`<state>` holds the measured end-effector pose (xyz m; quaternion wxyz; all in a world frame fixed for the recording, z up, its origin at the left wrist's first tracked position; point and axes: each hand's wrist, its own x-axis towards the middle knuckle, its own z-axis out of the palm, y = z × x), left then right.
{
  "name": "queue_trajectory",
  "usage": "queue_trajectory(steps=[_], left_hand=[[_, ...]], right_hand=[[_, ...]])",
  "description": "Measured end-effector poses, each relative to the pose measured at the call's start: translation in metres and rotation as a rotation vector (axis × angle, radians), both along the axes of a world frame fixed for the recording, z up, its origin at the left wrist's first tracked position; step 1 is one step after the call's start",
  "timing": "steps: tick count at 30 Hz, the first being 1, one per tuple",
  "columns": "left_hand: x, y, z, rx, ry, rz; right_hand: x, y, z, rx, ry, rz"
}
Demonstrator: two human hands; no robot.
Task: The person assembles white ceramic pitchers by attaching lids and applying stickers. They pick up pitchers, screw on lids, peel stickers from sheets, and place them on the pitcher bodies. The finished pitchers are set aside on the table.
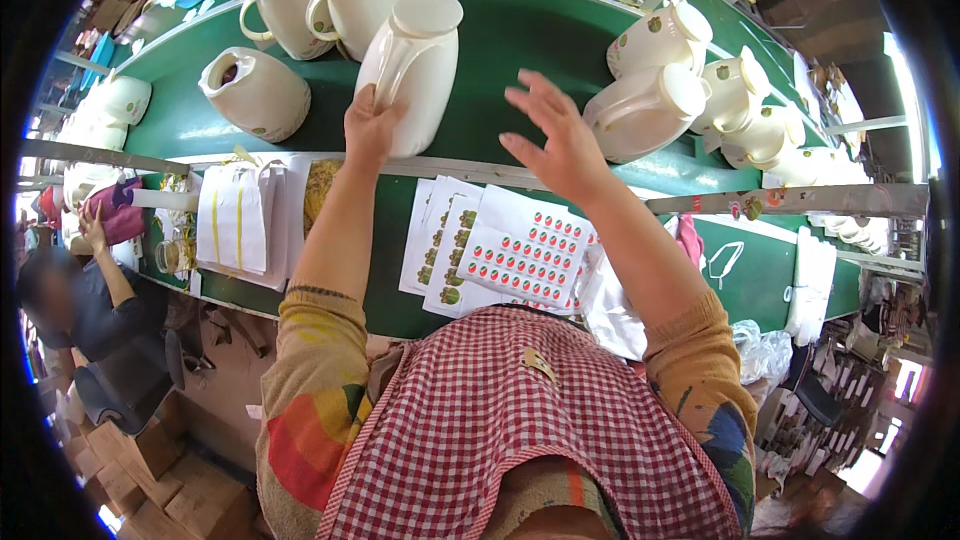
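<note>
With my left hand (373, 126) I grip a cream-white jug (432, 75) by its handle side, its round lid end tipped up and away from me. My right hand (548, 135) is in the air over the green bench (500, 30), fingers spread, with nothing in it. Just right of it lies another lidded white jug (640, 115), tilted on its side. Below my hands, sheets of small red-and-green stickers (535, 250) lie over sheets with brown-and-green stickers (445, 250).
White jugs (360, 0) stand at the back left, near an open-topped one (255, 95). More jugs (735, 90) line the right. A metal rail (800, 200) crosses at right. Papers (235, 220) hang at the bench's left front. A co-worker (100, 300) sits far left, beside cardboard boxes (150, 470).
</note>
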<state>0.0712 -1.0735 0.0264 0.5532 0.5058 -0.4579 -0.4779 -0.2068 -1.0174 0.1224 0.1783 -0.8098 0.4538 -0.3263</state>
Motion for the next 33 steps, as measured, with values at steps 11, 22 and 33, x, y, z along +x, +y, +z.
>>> queue_trajectory(steps=[11,22,33], left_hand=[[-0.093,0.140,0.057,0.080,-0.220,-0.222],[-0.132,0.172,0.036,0.191,-0.190,-0.574],[-0.142,0.173,0.046,0.105,-0.340,-0.598]], right_hand=[[-0.054,0.050,0.042,0.204,0.326,0.011],[-0.121,0.118,0.001,0.288,-0.012,0.018],[-0.122,0.140,-0.014,0.338,0.081,-0.122]])
